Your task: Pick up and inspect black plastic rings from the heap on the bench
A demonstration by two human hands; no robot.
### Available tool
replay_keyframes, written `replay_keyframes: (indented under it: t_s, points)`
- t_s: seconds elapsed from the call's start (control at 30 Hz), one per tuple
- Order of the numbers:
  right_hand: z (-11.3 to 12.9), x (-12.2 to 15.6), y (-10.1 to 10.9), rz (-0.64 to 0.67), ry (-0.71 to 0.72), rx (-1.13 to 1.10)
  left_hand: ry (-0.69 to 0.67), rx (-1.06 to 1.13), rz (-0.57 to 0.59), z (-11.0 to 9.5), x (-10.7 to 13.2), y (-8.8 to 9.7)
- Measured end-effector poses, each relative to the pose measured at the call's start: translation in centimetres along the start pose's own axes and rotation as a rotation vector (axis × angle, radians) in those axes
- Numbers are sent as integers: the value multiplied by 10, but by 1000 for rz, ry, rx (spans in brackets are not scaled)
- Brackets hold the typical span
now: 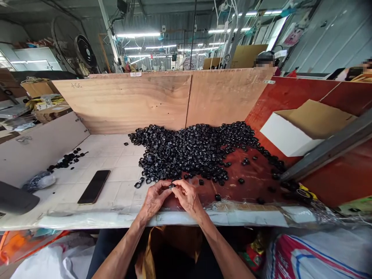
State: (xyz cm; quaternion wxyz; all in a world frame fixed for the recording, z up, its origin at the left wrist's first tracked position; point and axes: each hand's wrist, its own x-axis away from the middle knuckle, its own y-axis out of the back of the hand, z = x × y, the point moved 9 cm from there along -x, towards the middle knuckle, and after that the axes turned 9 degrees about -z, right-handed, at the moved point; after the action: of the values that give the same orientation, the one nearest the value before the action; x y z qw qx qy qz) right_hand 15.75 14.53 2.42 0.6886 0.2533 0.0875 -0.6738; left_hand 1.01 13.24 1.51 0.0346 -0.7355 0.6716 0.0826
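Note:
Both my hands are at the table's front edge, and their fingertips meet over a small black plastic ring (171, 186). My left hand (155, 199) and my right hand (187, 195) pinch it from either side, and my fingers hide most of it. Just beyond them lies a large heap of similar black rings (192, 151), spread over the white tiled (116, 186) and red-brown table surface. A linked pair of rings (139, 182) lies near my left hand. Several loose pieces are scattered to the right.
A smartphone (93, 187) lies face up left of my hands, beside a plastic bag of black parts (39, 181) and a small black pile (66, 159). Plywood boards (122, 100) wall the back. A white box (287, 133) and metal bar (328, 151) stand right. Two people sit beyond.

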Motion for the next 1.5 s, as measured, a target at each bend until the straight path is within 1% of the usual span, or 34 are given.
replay_keyframes:
  t_s: [0.1,0.23,0.3,0.4,0.47,0.53,0.57,0.6,0.67,0.77,0.87,0.93,1.0,1.1,1.17,1.27,1.3,1.37,1.43,1.5]
  points:
    - [0,2,1,13,-20,-17,3,-5,-11,1,1,1]
    - [-1,1,3,-6,-65,51,-101,-113,-7,-4,2,2]
    - [1,-2,4,-14,-57,81,-146,-159,11,-7,3,2]
    - [5,-5,2,-9,-30,109,-169,-175,35,-12,5,0]
    - [4,-4,1,0,-39,104,-158,-158,43,-15,7,-1]
    - [1,-3,2,-23,-61,74,-121,-110,30,-13,8,-1]
    - [1,-3,3,-42,-41,62,-92,-82,16,-10,8,0]
    - [4,-2,2,-48,13,47,-70,-62,18,-6,8,0]
    - [6,0,-2,-30,88,27,-51,-25,2,-2,6,1]
    - [-3,1,-8,-17,93,40,-91,-46,-16,-3,5,4]
    - [-12,0,-10,-73,111,125,-164,-121,15,-10,6,2]
    - [-13,-2,-10,-114,136,166,-174,-137,35,-11,5,1]
    - [-11,-3,-9,-121,129,149,-145,-113,20,-8,3,3]
    - [1,-1,-8,-74,134,99,-84,-70,-22,-2,1,7]
    - [9,0,-5,-52,150,126,-63,-83,-27,-1,1,8]
    - [11,-2,2,-78,114,175,-44,-90,-41,-1,0,9]
    - [11,-3,4,-95,91,156,-35,-80,-51,0,-1,10]
    - [11,-4,4,-81,59,100,-25,-71,-55,1,-2,10]
    - [15,-4,2,-43,72,76,-30,-75,-46,1,-3,9]
    - [19,-3,3,-40,96,67,-38,-74,-41,1,-2,9]
